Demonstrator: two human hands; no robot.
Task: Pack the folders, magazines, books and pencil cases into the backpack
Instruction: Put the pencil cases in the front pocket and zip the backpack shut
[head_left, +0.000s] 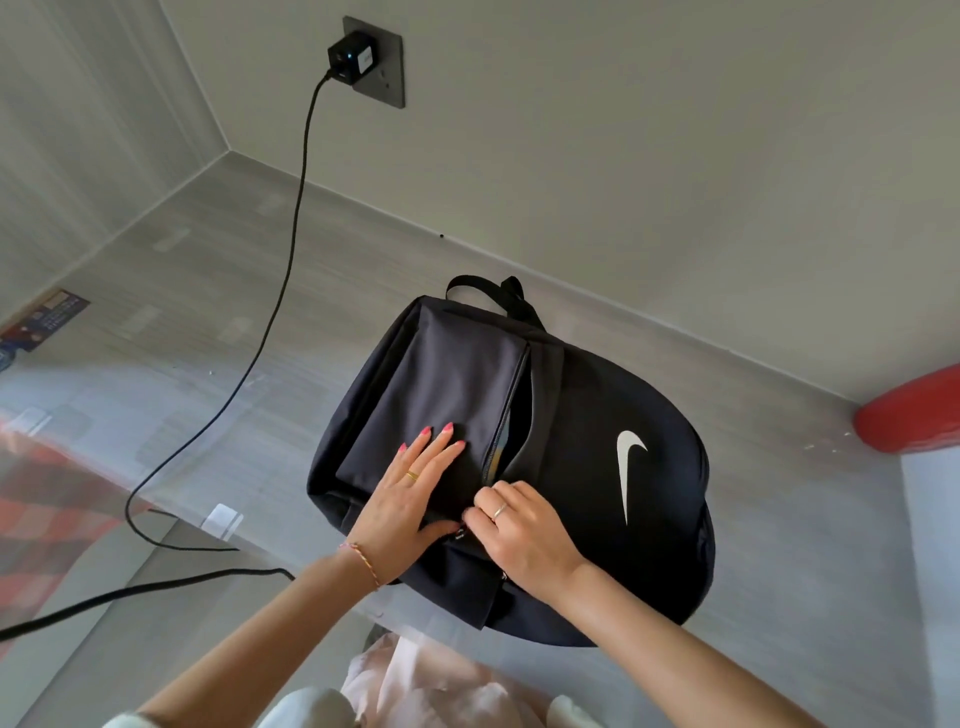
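Note:
A black backpack (571, 415) with a white swoosh logo lies flat on the grey desk (218, 270), its carry handle toward the wall. Its front pocket zipper (506, 410) stands partly open, and a sliver of something shows inside the gap. My left hand (410, 493) presses flat on the pocket panel with straight fingers. My right hand (514, 530) sits at the near end of the zipper with its fingers curled; they seem to pinch the zipper pull, which is hidden under them. No folders, books or pencil cases lie outside the bag.
A black charger (350, 54) sits in a wall socket, and its cable (270, 322) trails down across the desk past my left arm. A card or booklet (44, 319) lies at the far left. A red rounded object (909, 415) sits at the right edge.

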